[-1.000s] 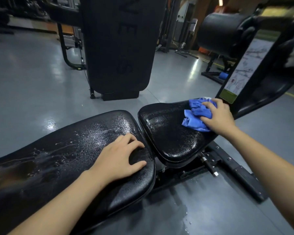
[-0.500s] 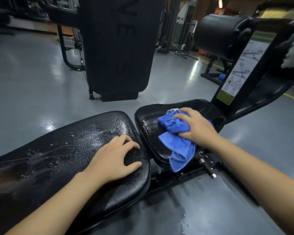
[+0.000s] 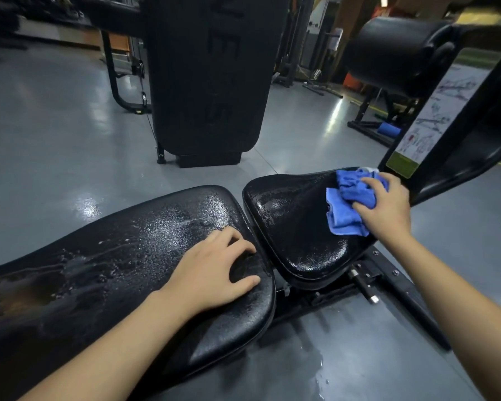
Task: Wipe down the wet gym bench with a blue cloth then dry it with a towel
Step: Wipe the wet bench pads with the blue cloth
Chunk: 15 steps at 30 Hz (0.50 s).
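Observation:
A black gym bench has two pads. The long back pad (image 3: pixel 113 256) runs left and is covered in water drops and streaks. The smaller seat pad (image 3: pixel 289 215) on the right is shiny and wet. My right hand (image 3: pixel 385 206) presses a crumpled blue cloth (image 3: pixel 346 206) onto the far right part of the seat pad. My left hand (image 3: pixel 211 270) lies flat with fingers spread on the near end of the back pad, holding nothing. No towel is in view.
A tall black machine pad (image 3: pixel 209 76) stands behind the bench. A black roller pad (image 3: pixel 396 50) and an instruction placard (image 3: pixel 428 117) rise at the right. The bench's adjustment pin (image 3: pixel 363 286) and frame sit under the seat. Water lies on the grey floor (image 3: pixel 321 369).
My right hand swept the blue cloth from the seat pad's far right toward its near edge, then back to the far right. My left hand stayed on the back pad.

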Motion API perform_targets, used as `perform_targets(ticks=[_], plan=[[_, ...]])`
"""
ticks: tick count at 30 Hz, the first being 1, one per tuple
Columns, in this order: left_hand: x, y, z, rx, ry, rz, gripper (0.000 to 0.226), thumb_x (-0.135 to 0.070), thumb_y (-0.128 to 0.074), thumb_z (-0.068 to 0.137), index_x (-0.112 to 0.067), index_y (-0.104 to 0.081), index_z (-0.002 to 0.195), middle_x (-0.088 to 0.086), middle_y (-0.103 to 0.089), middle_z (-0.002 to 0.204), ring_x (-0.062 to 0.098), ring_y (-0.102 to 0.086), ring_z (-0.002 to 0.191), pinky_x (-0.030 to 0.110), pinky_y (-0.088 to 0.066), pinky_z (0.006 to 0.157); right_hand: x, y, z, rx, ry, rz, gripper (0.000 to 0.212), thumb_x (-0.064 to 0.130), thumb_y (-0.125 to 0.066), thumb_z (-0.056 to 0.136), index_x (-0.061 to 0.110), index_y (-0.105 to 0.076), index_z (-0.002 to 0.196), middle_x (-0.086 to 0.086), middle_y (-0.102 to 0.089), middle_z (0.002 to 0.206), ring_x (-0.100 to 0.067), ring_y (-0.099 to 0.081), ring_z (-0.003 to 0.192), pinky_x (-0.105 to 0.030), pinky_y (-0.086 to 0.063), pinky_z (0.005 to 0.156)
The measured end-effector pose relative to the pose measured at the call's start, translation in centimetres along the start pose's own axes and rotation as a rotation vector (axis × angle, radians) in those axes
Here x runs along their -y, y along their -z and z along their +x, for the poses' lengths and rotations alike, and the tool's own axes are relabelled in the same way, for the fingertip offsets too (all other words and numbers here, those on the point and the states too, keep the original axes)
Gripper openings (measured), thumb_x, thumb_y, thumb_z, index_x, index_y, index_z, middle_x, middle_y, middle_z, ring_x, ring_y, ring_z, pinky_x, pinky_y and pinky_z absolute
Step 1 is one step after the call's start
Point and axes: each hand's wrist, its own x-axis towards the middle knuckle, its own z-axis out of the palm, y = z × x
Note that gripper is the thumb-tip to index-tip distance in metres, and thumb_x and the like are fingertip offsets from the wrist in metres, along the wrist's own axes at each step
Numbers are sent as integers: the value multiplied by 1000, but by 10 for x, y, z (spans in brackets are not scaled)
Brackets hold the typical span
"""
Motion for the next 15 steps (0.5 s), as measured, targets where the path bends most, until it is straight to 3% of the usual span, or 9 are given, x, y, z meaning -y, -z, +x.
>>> perform_targets(ticks=[4, 9, 15], plan=[[-2, 1, -2, 6, 9, 0, 55, -71, -47, 83, -43, -49, 129, -18, -41, 126, 7, -43, 114, 28, -43, 92, 26, -8, -42, 129, 174, 14, 56, 32, -67, 70, 22, -63, 125, -10, -42, 144, -31, -37, 128, -46, -31, 111], [-4, 4, -11, 13, 12, -4, 54, -68, -48, 84, -40, -49, 130, -17, -41, 129, 9, -42, 117, 36, -46, 97, 50, -13, -20, 305, 289, -107, 60, 35, -74, 73, 23, -60, 131, -8, -43, 143, -31, -38, 128, -42, -33, 108], [1, 7, -28, -19, 27, 12, 50, -63, -50, 88, -38, -50, 131, -16, -42, 131, 8, -41, 118, 27, -39, 98, 91, -45, 14, 396, 349, -170, 60, 35, -71, 80, 24, -53, 137, -9, -42, 142, -33, -39, 129, -41, -32, 109]])
